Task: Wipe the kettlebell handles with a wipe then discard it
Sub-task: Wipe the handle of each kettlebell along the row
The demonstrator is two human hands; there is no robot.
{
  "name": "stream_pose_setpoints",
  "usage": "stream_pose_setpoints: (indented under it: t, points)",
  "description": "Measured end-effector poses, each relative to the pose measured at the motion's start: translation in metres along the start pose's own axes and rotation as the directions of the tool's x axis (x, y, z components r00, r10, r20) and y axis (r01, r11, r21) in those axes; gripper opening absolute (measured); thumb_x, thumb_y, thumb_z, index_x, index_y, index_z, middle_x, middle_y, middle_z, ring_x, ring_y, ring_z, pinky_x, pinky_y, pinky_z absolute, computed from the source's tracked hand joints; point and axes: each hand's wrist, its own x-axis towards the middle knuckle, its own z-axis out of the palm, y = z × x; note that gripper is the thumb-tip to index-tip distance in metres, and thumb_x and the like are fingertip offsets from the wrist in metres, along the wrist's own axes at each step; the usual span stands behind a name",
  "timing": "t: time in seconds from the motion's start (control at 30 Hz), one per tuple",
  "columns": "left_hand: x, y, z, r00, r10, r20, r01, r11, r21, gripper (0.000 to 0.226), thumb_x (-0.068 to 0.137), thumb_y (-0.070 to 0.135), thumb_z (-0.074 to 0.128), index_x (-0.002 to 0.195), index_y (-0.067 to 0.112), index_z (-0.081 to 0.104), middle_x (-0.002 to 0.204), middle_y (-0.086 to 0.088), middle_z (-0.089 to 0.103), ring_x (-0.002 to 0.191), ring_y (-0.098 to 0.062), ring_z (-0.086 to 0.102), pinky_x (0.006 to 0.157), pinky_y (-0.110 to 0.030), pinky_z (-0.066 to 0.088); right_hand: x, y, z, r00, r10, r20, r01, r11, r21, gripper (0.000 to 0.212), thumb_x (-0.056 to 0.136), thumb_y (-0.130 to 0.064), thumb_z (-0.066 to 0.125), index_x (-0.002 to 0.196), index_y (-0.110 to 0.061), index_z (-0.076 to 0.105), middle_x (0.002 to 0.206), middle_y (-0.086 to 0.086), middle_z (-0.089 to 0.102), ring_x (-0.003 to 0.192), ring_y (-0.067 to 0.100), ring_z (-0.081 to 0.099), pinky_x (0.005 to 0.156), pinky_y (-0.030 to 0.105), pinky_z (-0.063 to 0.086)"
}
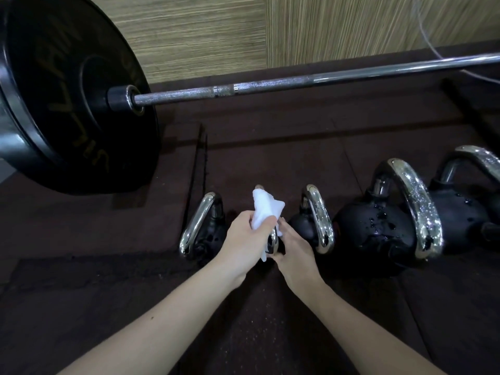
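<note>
Several black kettlebells with chrome handles stand in a row on the dark floor. My left hand point(247, 234) grips a crumpled white wipe point(263, 208) wrapped round the chrome handle point(272, 243) of the second kettlebell from the left. My right hand point(293, 246) rests against that kettlebell's right side, fingers fairly straight. The leftmost kettlebell's handle point(198, 220) sits just left of my left hand. The third handle point(320, 216) and the large fourth handle point(415, 201) carry water droplets. A fifth handle point(480, 158) shows at the right edge.
A loaded barbell lies behind the row, its big black plate point(67, 98) at the left and its steel bar point(297, 83) running right. A wood-grain wall point(270, 25) stands behind. Dark rubber flooring point(270, 147) lies between the bar and the kettlebells.
</note>
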Motion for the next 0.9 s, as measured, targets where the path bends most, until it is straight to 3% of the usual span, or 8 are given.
stream_pose_setpoints:
  t: [0.13,0.23,0.4,0.47,0.57,0.7,0.8,0.9]
  points:
    - [0.000,-0.001,-0.003,0.999,-0.037,0.032,0.039,0.997,-0.060,0.042,0.091,0.030,0.076,0.127,0.020,0.057,0.113,0.006,0.072,0.102,-0.007,0.071,0.079,-0.020,0.055,-0.002,0.000,-0.002,0.999,-0.036,0.005,0.035,0.999,0.040,0.062,0.095,0.006,0.063,0.144,-0.030,0.053,0.140,-0.006,0.059,0.121,0.008,0.064,0.088,0.028,0.062]
    - [0.012,0.016,0.004,0.995,0.092,-0.048,-0.087,0.990,0.108,0.033,0.097,0.022,0.065,0.124,0.020,0.045,0.107,0.010,0.060,0.092,-0.007,0.063,0.065,-0.012,0.049,0.001,0.004,0.000,0.999,-0.033,0.015,0.033,0.999,0.015,0.069,0.092,0.004,0.069,0.151,-0.025,0.049,0.156,-0.007,0.047,0.142,0.012,0.049,0.104,0.014,0.048]
    - [0.058,0.037,0.015,0.972,0.234,-0.027,-0.191,0.850,0.492,0.048,0.106,0.019,0.037,0.154,0.017,0.038,0.148,-0.008,0.039,0.127,-0.030,0.049,0.108,-0.042,0.042,0.007,0.002,0.002,0.999,0.049,-0.018,-0.047,0.995,0.091,0.085,0.085,-0.003,0.080,0.157,-0.016,0.037,0.158,-0.016,0.032,0.148,-0.003,0.021,0.101,-0.012,0.009]
    - [0.072,0.044,0.008,0.962,0.266,0.054,-0.257,0.823,0.506,0.036,0.104,0.012,0.037,0.122,0.020,0.066,0.123,-0.005,0.059,0.108,-0.025,0.059,0.090,-0.033,0.047,0.008,-0.001,0.000,0.999,0.038,-0.009,-0.037,0.997,0.071,0.085,0.087,-0.007,0.079,0.158,-0.015,0.034,0.160,-0.013,0.031,0.150,-0.001,0.021,0.111,-0.003,0.008]
    - [0.070,0.041,-0.009,0.920,0.350,0.174,-0.388,0.763,0.517,0.034,0.100,0.013,0.040,0.076,0.029,0.058,0.091,0.001,0.058,0.080,-0.016,0.056,0.073,-0.031,0.045,0.006,0.002,0.003,0.999,0.017,-0.028,-0.017,1.000,0.004,0.085,0.088,-0.005,0.078,0.159,-0.019,0.034,0.164,-0.012,0.030,0.152,0.000,0.022,0.109,-0.006,0.011]
    - [0.044,-0.008,-0.031,0.714,0.567,0.410,-0.668,0.378,0.641,0.034,0.112,0.028,0.034,0.130,0.016,0.060,0.159,0.000,0.038,0.159,-0.018,0.014,0.126,-0.030,0.018,0.002,0.004,0.002,1.000,-0.009,-0.024,0.010,0.999,0.037,0.077,0.087,0.000,0.077,0.154,-0.019,0.046,0.154,-0.012,0.048,0.143,0.001,0.042,0.100,-0.008,0.026]
    - [0.024,-0.035,-0.040,0.519,0.586,0.623,-0.741,-0.056,0.670,0.040,0.112,0.033,0.035,0.145,0.021,0.054,0.168,-0.007,0.029,0.162,-0.031,0.003,0.130,-0.042,0.016,-0.011,0.003,-0.006,0.971,-0.231,-0.066,0.217,0.961,-0.169,0.029,0.103,-0.012,0.059,0.132,-0.008,0.064,0.121,0.003,0.071,0.114,0.017,0.067,0.086,0.011,0.052]
    - [0.021,-0.050,-0.047,0.399,0.585,0.706,-0.738,-0.252,0.626,0.038,0.109,0.035,0.046,0.144,0.022,0.056,0.167,-0.012,0.032,0.159,-0.039,0.016,0.125,-0.049,0.030,-0.018,-0.009,-0.014,0.969,-0.171,-0.179,0.202,0.964,0.175,0.031,0.109,-0.018,0.047,0.122,0.004,0.065,0.104,0.014,0.068,0.101,0.029,0.066,0.085,0.033,0.057]
